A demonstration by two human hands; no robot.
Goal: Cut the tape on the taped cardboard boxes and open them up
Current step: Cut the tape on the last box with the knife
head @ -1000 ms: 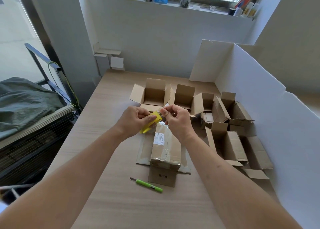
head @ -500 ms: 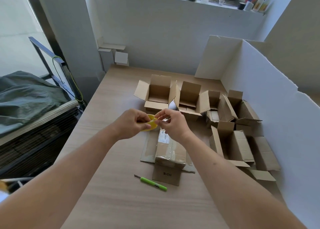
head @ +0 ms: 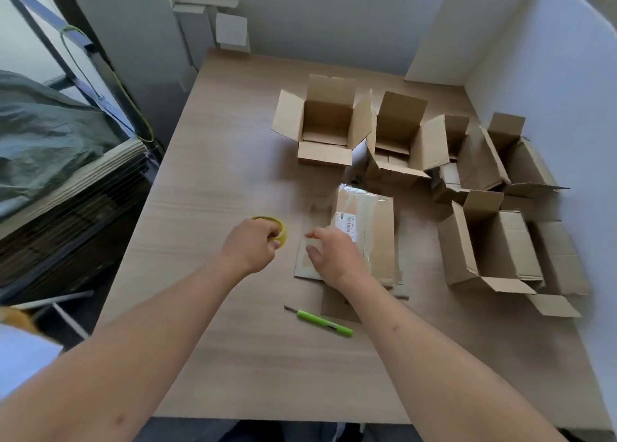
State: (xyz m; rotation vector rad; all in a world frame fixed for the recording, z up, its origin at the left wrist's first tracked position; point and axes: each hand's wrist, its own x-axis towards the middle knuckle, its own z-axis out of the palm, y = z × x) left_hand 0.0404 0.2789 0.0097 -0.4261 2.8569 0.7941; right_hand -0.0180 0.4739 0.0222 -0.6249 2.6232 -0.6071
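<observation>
**Cardboard boxes on a wooden table, two bare hands above**

Pale wood table (head: 213,181) seen from above, crowded with brown boxes on the right. Left hand (head: 251,245) clenched around a yellow tape roll (head: 279,228), held just above the tabletop left of centre. Right hand (head: 335,254) released, fingers spread, hovering over or touching the near left edge of a flat taped box (head: 367,228); contact hard to judge. Taped box lying at the table's middle, glossy clear tape across its top, white printed label (head: 347,224) near the right hand's fingertips. Green utility knife (head: 320,318) lying on the table near the front edge, just in front of the taped box, untouched, blade pointing left. Opened boxes farther back and to the right: one upright with flaps splayed (head: 325,124), a second beside it (head: 397,141), several more tipped over near a white partition board (head: 534,84). Dark green sheet (head: 50,141) over a rack left of the table.
</observation>
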